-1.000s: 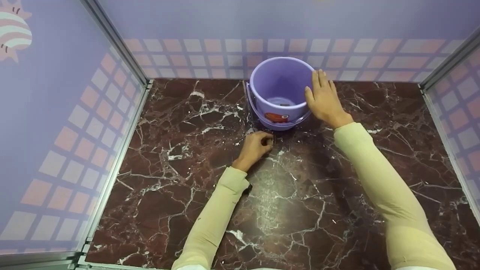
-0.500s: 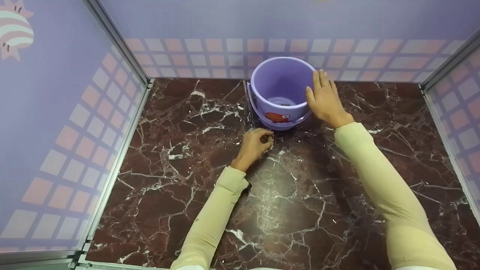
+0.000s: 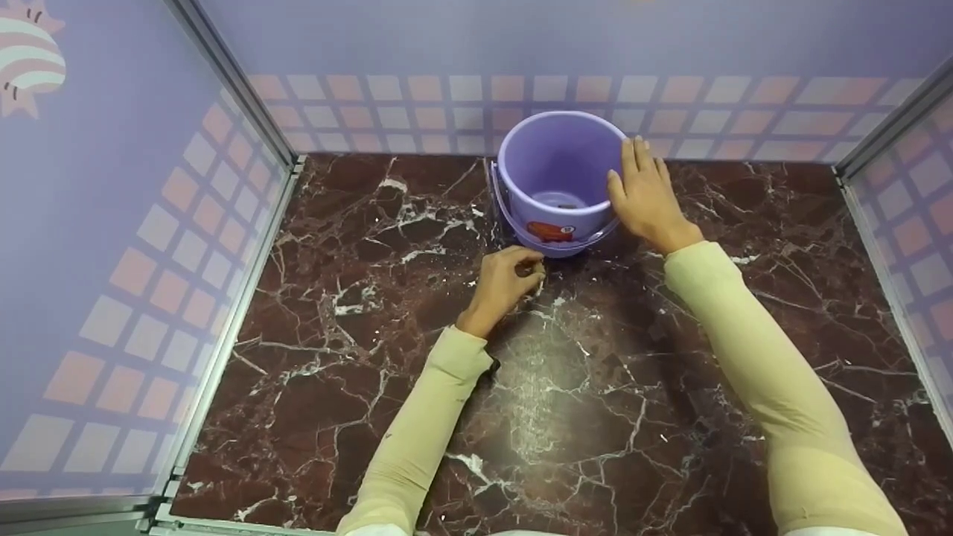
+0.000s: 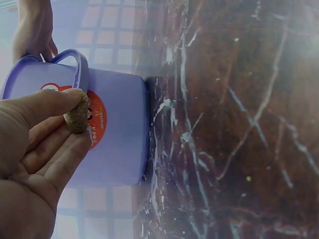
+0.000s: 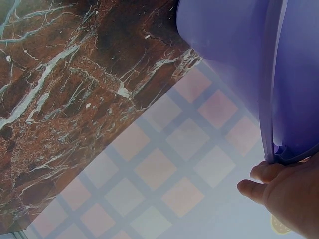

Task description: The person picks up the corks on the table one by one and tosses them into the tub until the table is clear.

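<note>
A purple bucket [image 3: 562, 164] with a red label stands upright by the back wall, its handle [image 3: 514, 223] hanging down at the front. My left hand [image 3: 502, 283] is just in front of the bucket's base, low over the table. Between thumb and fingertips it pinches a small, rough, brown cork-like piece [image 4: 77, 115], which overlaps the red label [image 4: 99, 119] in the left wrist view. My right hand [image 3: 649, 197] rests on the bucket's right rim with its fingers straight; in the right wrist view, the fingertips [image 5: 254, 189] are beside the handle's pivot.
The dark red marbled tabletop [image 3: 372, 417] shows small pale specks left of the bucket. Purple panels with pink and white squares enclose the left [image 3: 97, 246], back [image 3: 417, 45] and right sides, joined by metal corner posts [image 3: 238, 82].
My left hand has shifted slightly forward, toward the bucket, still pinching the small brown piece. The right hand and the bucket have stayed in place.
</note>
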A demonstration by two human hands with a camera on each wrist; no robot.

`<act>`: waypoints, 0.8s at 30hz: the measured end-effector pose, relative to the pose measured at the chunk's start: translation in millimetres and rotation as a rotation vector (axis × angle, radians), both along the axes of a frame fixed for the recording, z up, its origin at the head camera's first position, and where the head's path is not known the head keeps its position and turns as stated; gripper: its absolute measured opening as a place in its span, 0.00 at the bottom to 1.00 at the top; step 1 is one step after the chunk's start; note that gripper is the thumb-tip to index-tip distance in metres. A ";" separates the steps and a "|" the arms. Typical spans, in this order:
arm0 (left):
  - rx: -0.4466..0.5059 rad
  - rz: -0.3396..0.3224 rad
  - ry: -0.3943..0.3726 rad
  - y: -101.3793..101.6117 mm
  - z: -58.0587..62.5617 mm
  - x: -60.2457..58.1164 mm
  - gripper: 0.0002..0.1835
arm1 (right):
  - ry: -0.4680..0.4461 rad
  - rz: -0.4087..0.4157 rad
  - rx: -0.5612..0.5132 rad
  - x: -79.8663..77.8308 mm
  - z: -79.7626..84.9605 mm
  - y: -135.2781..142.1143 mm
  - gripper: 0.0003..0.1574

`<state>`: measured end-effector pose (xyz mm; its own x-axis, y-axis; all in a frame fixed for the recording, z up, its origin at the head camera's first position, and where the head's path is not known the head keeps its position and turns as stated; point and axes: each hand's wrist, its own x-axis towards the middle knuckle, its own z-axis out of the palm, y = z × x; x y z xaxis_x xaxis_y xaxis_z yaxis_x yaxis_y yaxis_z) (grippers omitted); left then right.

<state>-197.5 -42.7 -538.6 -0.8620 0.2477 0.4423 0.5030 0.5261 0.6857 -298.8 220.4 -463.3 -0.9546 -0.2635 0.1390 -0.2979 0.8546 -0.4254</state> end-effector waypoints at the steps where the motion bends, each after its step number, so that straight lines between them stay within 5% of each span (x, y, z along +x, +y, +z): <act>1: 0.002 0.000 0.003 -0.1 1.1 -0.1 0.12 | -0.001 0.000 -0.001 0.0 0.4 -0.1 0.47; 24: 0.039 -0.028 0.073 1.0 35.8 3.4 0.14 | -0.003 -0.001 -0.015 1.3 1.9 -1.0 0.46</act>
